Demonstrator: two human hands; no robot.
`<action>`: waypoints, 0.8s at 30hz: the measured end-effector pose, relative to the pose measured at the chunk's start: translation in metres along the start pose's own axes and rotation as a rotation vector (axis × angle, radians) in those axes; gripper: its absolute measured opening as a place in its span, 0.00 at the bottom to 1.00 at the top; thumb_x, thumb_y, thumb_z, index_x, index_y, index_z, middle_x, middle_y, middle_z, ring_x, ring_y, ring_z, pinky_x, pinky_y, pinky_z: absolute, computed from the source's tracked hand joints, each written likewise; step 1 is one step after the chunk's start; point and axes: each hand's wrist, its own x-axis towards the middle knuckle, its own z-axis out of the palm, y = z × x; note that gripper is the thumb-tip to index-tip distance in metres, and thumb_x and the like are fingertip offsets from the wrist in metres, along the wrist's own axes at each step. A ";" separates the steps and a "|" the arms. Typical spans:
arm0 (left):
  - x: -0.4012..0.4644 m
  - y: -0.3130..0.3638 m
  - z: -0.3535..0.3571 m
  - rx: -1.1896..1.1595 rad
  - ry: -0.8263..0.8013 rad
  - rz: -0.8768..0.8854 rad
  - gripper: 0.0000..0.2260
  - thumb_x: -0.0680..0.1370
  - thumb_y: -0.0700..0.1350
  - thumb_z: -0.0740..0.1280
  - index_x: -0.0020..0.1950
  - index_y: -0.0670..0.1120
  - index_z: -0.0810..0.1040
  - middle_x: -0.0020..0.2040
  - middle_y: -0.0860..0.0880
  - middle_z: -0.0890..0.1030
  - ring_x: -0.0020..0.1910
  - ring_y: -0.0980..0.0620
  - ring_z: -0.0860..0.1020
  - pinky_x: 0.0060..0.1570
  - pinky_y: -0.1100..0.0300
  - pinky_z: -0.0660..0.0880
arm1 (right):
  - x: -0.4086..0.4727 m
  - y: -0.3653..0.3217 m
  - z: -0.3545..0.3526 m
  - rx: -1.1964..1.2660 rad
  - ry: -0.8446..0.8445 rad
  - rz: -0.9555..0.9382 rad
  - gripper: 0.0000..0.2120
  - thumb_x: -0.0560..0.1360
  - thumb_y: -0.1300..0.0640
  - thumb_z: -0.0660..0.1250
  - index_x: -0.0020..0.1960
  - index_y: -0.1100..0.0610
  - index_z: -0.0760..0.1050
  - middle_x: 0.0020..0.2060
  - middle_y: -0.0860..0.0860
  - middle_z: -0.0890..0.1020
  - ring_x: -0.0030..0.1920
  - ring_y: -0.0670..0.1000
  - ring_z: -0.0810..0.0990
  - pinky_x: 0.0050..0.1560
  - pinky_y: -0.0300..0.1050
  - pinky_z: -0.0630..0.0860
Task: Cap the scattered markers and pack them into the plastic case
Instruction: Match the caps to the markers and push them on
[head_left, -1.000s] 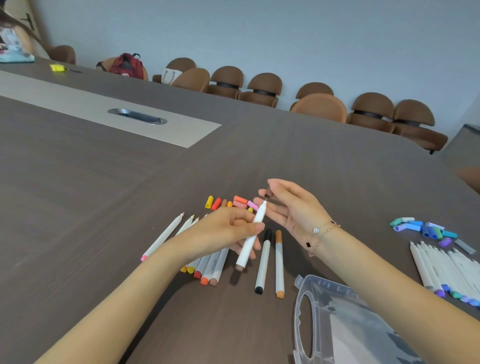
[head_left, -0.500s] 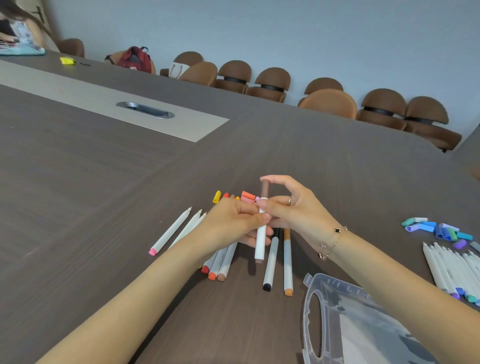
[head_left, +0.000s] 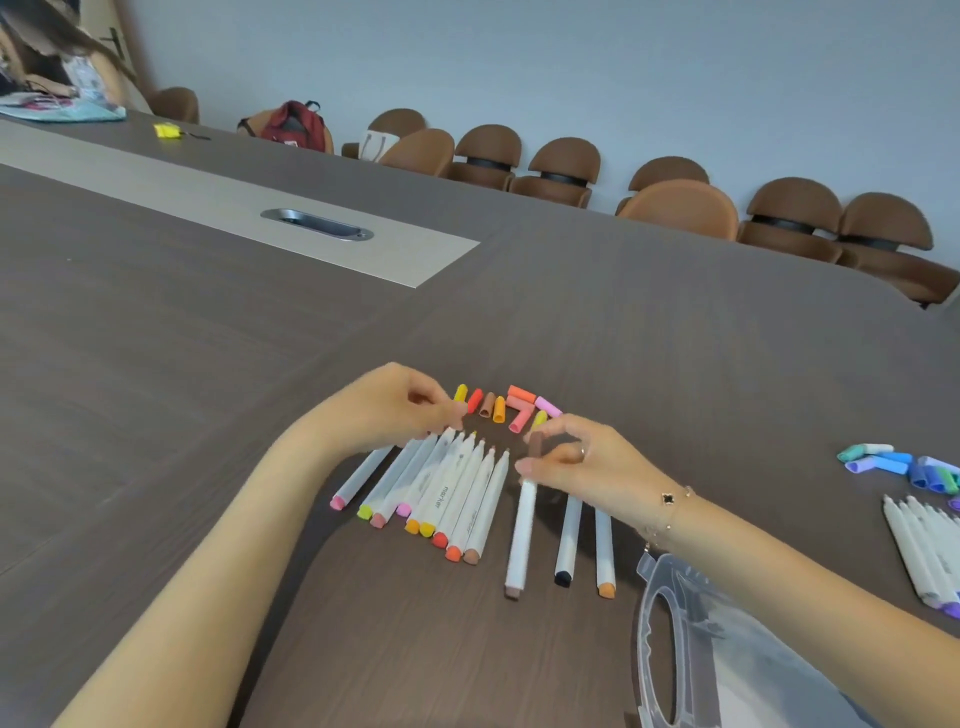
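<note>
A white marker with a brown cap (head_left: 522, 530) lies on the table, its capped end pinched by my right hand (head_left: 582, 460). Beside it lie a black-ended marker (head_left: 568, 540) and an orange-ended marker (head_left: 604, 551). To the left, several uncapped markers (head_left: 447, 493) lie side by side in a fan. My left hand (head_left: 395, 408) hovers over their tips with fingers curled and fingertips pinched; whether it holds one I cannot tell. Loose warm-coloured caps (head_left: 519, 405) lie just beyond both hands. The clear plastic case (head_left: 675, 649) sits open at the lower right.
At the far right lie several blue, green and purple caps (head_left: 898, 465) and another row of white markers (head_left: 919, 551). A cable hatch (head_left: 317, 226) is set in the table's light strip. Brown chairs (head_left: 675, 202) line the wall. A person sits at the far left corner.
The cap went onto the brown marker, which now lies on the table under my right hand. My left hand let go of it and moved left to the uncapped markers.
</note>
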 end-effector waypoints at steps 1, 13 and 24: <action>0.000 0.000 0.002 -0.001 -0.025 0.004 0.10 0.76 0.55 0.67 0.42 0.52 0.82 0.39 0.51 0.80 0.36 0.57 0.75 0.36 0.67 0.71 | 0.001 0.003 0.001 -0.072 -0.002 0.000 0.08 0.73 0.50 0.70 0.50 0.48 0.75 0.40 0.46 0.84 0.44 0.43 0.81 0.45 0.30 0.71; -0.005 0.024 0.074 0.394 0.035 0.041 0.11 0.77 0.52 0.64 0.42 0.46 0.74 0.35 0.51 0.73 0.40 0.52 0.75 0.39 0.62 0.71 | 0.023 0.012 -0.014 -0.521 0.167 -0.086 0.15 0.77 0.52 0.64 0.63 0.51 0.73 0.56 0.47 0.74 0.45 0.43 0.71 0.41 0.28 0.67; 0.008 0.006 0.026 0.015 0.018 -0.136 0.20 0.75 0.53 0.64 0.28 0.47 0.62 0.25 0.50 0.60 0.25 0.52 0.59 0.27 0.61 0.58 | 0.109 -0.003 0.001 -0.475 -0.005 -0.177 0.19 0.73 0.45 0.69 0.58 0.55 0.80 0.52 0.51 0.82 0.47 0.44 0.78 0.51 0.38 0.72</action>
